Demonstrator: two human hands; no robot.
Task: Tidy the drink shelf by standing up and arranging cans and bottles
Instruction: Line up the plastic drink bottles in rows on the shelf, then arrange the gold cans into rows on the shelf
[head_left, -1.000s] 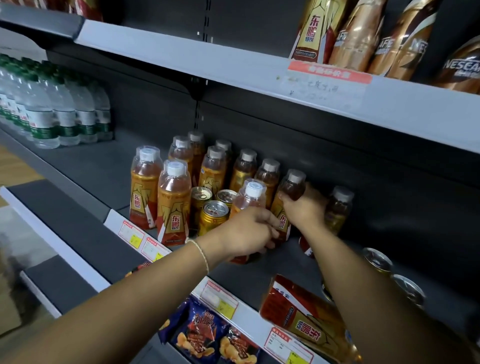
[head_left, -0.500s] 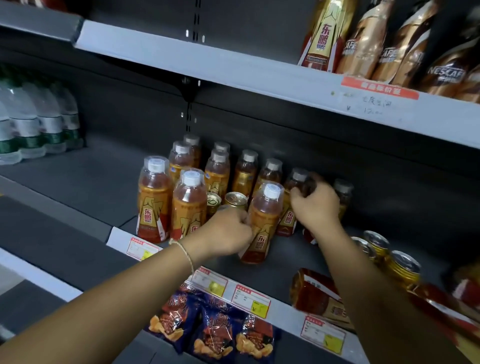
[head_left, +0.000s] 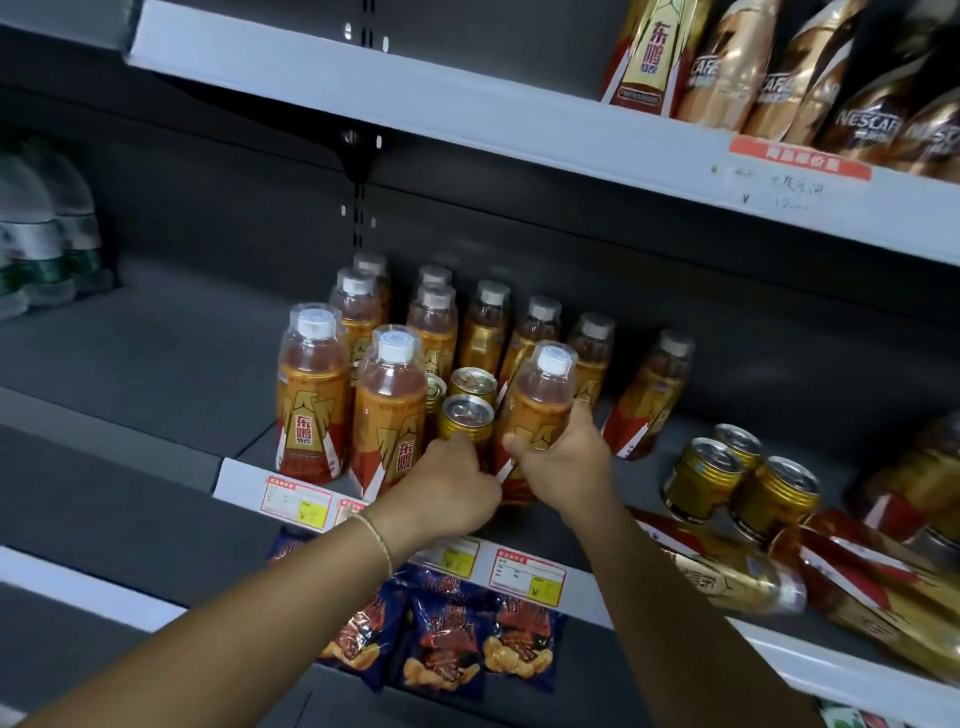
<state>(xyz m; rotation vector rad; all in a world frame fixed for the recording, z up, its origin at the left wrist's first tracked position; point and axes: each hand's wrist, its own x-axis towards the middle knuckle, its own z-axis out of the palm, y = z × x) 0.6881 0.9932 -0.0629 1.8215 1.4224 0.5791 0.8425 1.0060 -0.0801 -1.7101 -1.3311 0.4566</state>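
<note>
Several orange drink bottles with white caps stand upright in a cluster on the dark shelf (head_left: 171, 364). My right hand (head_left: 569, 462) grips the lower body of the front bottle (head_left: 543, 400), which stands at the shelf's front edge. My left hand (head_left: 447, 491) is curled around the base of a gold can (head_left: 467, 418) just left of that bottle. Two more gold cans (head_left: 474, 382) stand behind it among the bottles. One bottle (head_left: 652, 395) stands apart at the back right, leaning slightly.
Three gold cans (head_left: 698, 478) stand at the right. Beside them, orange bottles (head_left: 727, 577) lie on their sides near the front edge. Water bottles (head_left: 47, 239) stand far left. Coffee bottles (head_left: 857, 88) fill the upper shelf, and snack bags (head_left: 441, 639) sit below.
My right hand left the back-row bottle and came forward to take the front bottle. My left hand shifted from that front bottle to the gold can beside it.
</note>
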